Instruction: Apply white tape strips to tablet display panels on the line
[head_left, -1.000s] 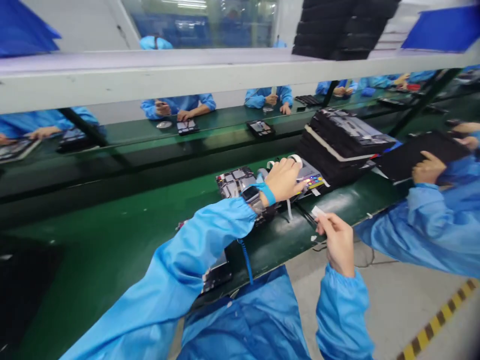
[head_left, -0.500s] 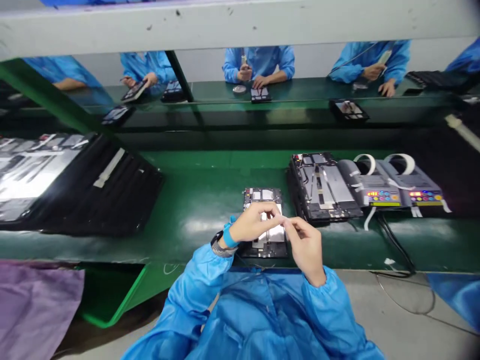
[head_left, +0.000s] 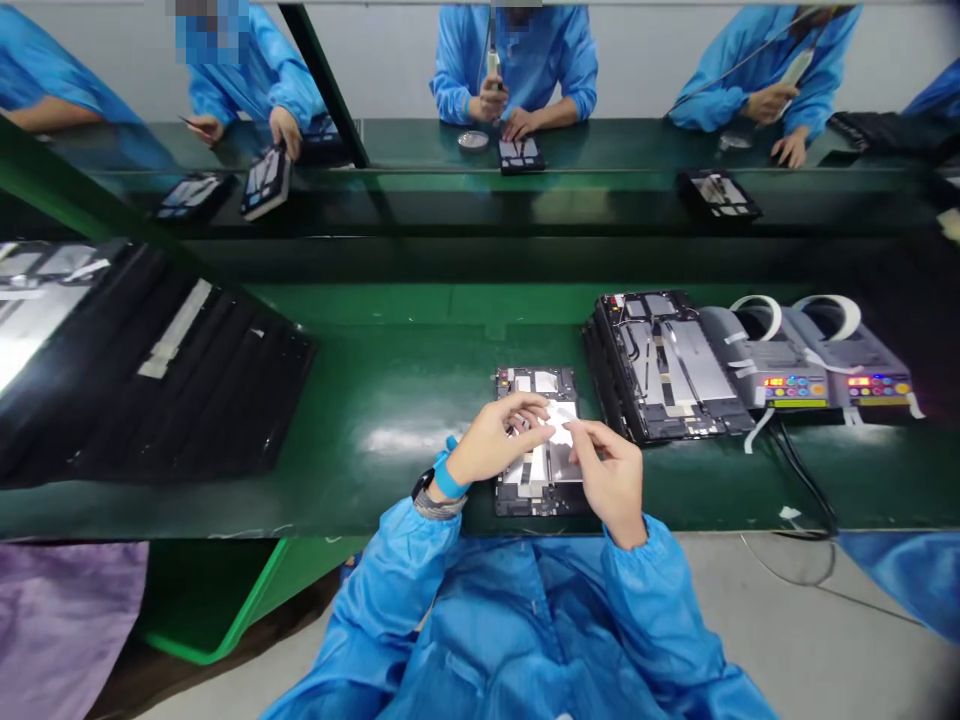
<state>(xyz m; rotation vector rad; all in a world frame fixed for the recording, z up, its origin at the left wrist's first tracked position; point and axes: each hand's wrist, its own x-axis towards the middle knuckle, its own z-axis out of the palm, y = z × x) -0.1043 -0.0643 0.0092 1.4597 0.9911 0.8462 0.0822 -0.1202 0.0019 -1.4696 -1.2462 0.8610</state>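
Note:
An opened tablet (head_left: 538, 385), back cover off and silver shielding showing, lies on the green bench right in front of me. My left hand (head_left: 495, 438) hovers over it with fingers pinched on a small pale strip of tape (head_left: 562, 422). My right hand (head_left: 611, 475) meets it from the right and pinches the same strip just above the tablet's middle. Both arms wear blue sleeves; a blue strap and a watch sit on my left wrist.
A stack of opened tablets (head_left: 667, 365) stands to the right, then two grey tape dispensers (head_left: 817, 355) with lit buttons and cables. Black trays (head_left: 157, 380) are piled at the left. Other people in blue work across the far bench (head_left: 517, 110).
A second ago my left hand was reaching to the tape dispenser at the right. My view has swung back to the tablet, and both hands now hold the strip lower over it.

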